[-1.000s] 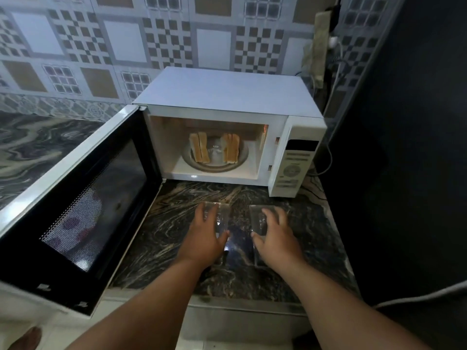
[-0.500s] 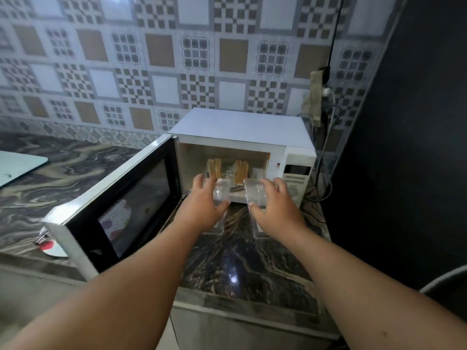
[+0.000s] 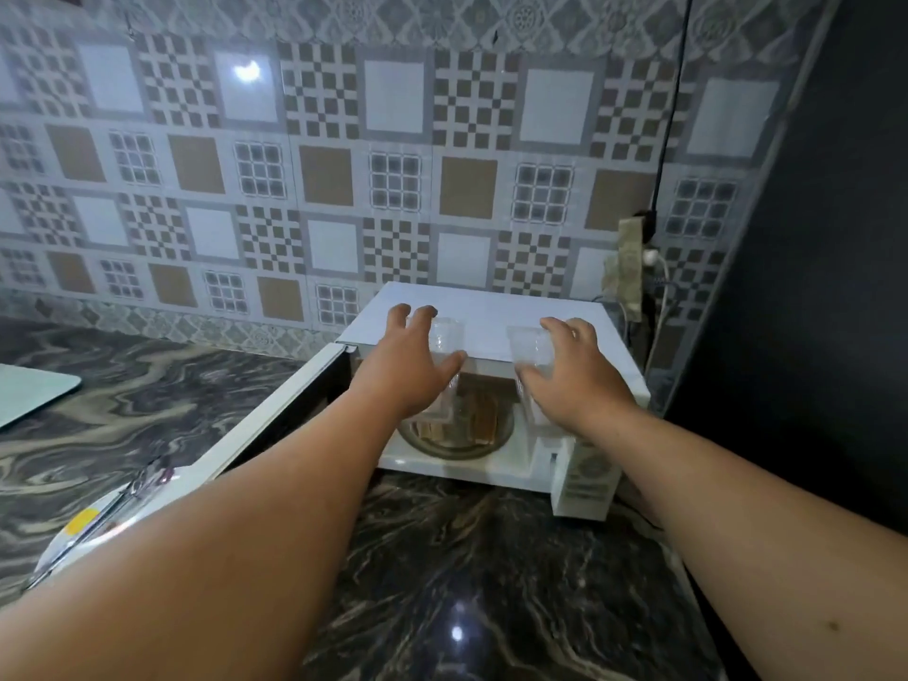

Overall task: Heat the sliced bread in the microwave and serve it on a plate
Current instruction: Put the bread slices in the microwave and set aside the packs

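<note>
A white microwave [image 3: 496,312] stands on the dark marble counter with its door [image 3: 275,420] swung open to the left. Inside, bread slices [image 3: 484,422] stand on edge on a round plate [image 3: 457,447]. My left hand [image 3: 408,371] grips a clear glass [image 3: 446,336], and my right hand [image 3: 570,376] grips a second clear glass [image 3: 528,346]. Both glasses are held up at the level of the microwave's top front edge, apart from each other.
The marble counter [image 3: 467,582] runs in front of the microwave. A pale board [image 3: 29,390] lies at the far left. A clear packet with a yellow label [image 3: 93,523] lies under my left forearm. A socket and cables [image 3: 643,258] sit right of the microwave, beside a dark wall.
Both hands have lifted the two glasses off the counter, past the microwave opening, up to its top edge. The view has tilted upward toward the tiled wall.
</note>
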